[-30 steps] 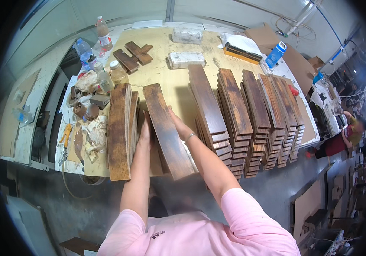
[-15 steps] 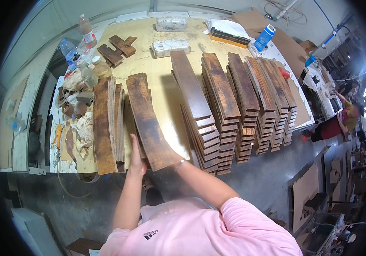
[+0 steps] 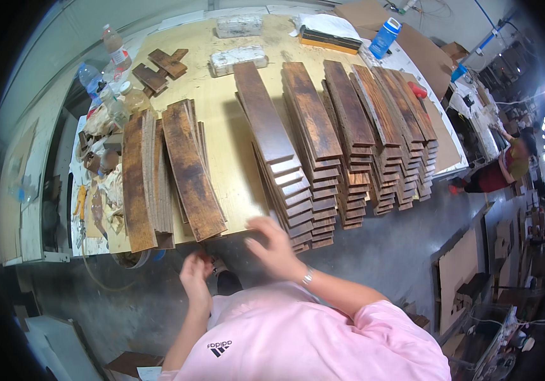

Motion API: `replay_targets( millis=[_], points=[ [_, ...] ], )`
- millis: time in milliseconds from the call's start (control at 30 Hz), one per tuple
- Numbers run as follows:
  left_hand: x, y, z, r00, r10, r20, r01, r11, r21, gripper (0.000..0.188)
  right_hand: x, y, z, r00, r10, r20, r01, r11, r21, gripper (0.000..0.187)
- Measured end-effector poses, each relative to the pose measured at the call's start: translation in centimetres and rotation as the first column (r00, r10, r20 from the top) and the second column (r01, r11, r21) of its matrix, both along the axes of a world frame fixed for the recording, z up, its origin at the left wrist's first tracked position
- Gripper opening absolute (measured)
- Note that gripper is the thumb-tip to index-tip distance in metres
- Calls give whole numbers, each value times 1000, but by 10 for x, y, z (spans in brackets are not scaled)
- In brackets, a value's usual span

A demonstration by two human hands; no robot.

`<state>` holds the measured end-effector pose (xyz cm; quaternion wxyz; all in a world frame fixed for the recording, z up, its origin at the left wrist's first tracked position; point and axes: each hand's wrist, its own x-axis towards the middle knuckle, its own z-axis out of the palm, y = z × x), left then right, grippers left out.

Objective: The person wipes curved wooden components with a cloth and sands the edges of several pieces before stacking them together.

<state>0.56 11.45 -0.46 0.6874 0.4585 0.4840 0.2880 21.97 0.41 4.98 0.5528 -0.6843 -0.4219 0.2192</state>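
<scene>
My right hand (image 3: 273,251) is off the wood, its fingers apart and holding nothing, just in front of the table edge. My left hand (image 3: 196,274) is lower, in front of the table, with bent fingers smeared by motion; I cannot make out anything in it. Nearest to both hands is a stack of brown wooden planks (image 3: 191,166), its top plank slightly skewed over those below. To its left stands another plank stack (image 3: 138,184). Right of a bare strip of table, a stepped plank stack (image 3: 263,114) leads a row of several similar stacks.
The yellowish tabletop (image 3: 234,136) carries short wood pieces (image 3: 167,62), white wrapped blocks (image 3: 239,60) and a blue bottle (image 3: 385,38). Jars (image 3: 134,96), rags and clear bottles crowd its left side. A person (image 3: 504,168) stands at another table, far right.
Both hands have let go of the plank stack left of the bare strip and drawn back toward me. The right hand has come off the stack's right side with fingers spread.
</scene>
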Motion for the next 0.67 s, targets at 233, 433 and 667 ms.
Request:
replay_targets(
  millis=[233, 433, 667],
  points=[
    [87, -43, 45, 918, -392, 62, 376, 909, 179, 36, 1, -117, -12, 859, -512, -18, 509, 857, -80, 22],
    [202, 0, 63, 945, -246, 215, 211, 962, 174, 63, -20, -136, -41, -60, -390, -919, 273, 879, -391, 24],
    [160, -27, 6, 925, -375, -63, 370, 925, -81, 63, -14, -106, -85, -55, -108, -993, 379, 918, -121, 50]
  ],
)
